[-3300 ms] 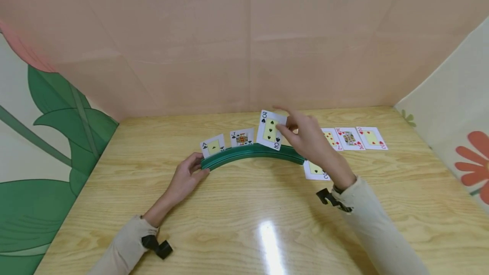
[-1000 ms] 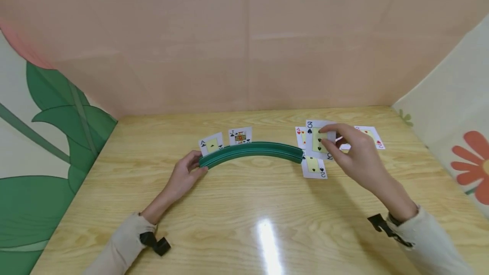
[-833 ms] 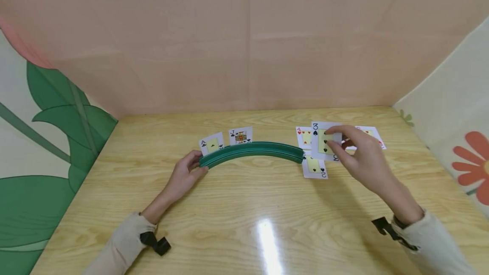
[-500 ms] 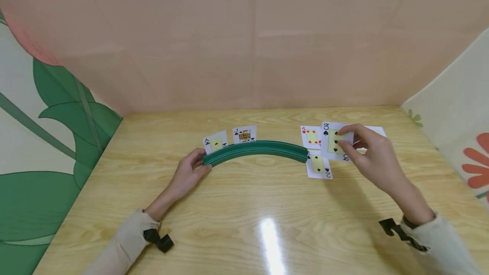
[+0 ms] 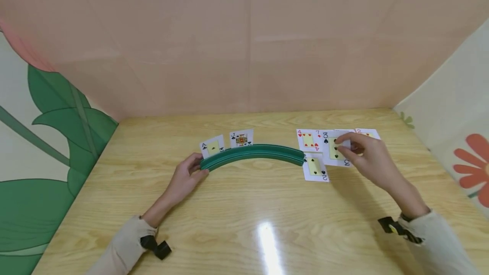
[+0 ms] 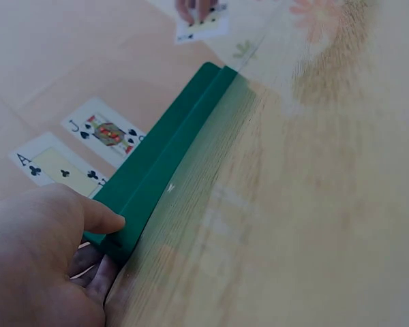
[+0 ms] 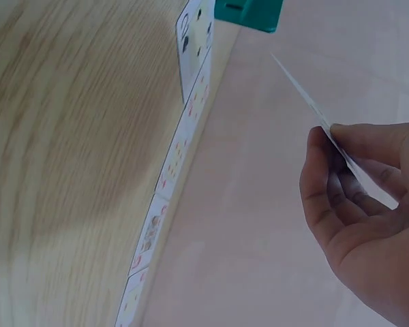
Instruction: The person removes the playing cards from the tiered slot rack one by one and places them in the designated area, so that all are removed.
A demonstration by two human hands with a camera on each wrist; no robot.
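Note:
In the head view my left hand point(image 5: 187, 177) grips the left end of a green curved playing-card holder point(image 5: 252, 152), thumb in front and fingers behind. Upright in its slot stand an ace of clubs point(image 5: 211, 147) and a jack of spades point(image 5: 241, 140). My right hand point(image 5: 372, 162) pinches a three of spades point(image 5: 331, 156) between thumb and fingers, right of the holder. It overlaps the row of table cards in this view; the right wrist view shows the held card point(image 7: 320, 119) edge-on, raised above the table. A two of spades point(image 5: 315, 169) lies by the holder's right end.
Behind the held card a row of cards lies face up on the wooden table point(image 5: 214, 224): a four of hearts point(image 5: 307, 140), a partly covered seven of diamonds point(image 5: 318, 133), and a red two point(image 5: 368, 133) at the right. A pinkish cloth point(image 5: 191, 54) rises behind the table.
My right hand has carried the three of spades from over the holder's middle to the right, then slightly lower over the table cards. The left hand keeps its grip on the holder's end.

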